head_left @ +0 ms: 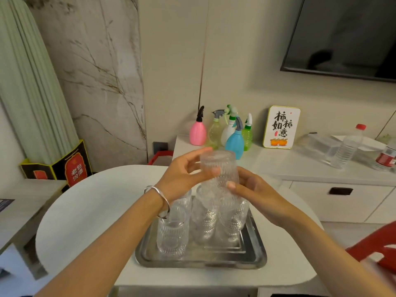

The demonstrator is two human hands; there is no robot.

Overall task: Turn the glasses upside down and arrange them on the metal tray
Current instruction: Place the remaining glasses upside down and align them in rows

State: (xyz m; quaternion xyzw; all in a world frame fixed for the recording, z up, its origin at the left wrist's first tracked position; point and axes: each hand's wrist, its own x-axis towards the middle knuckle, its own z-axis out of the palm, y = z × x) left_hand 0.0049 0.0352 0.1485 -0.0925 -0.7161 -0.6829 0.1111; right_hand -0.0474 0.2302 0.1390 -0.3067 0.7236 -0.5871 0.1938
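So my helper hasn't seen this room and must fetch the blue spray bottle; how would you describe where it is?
Look at the white counter against the back wall, below the dark screen. Left of the framed picture with oranges stands a cluster of spray bottles. The blue spray bottle is the front one, the only blue body, with a grey trigger; the others are pink, white or green.

Both arms reach forward, left hand and right hand raised close together, fingers curled inward.
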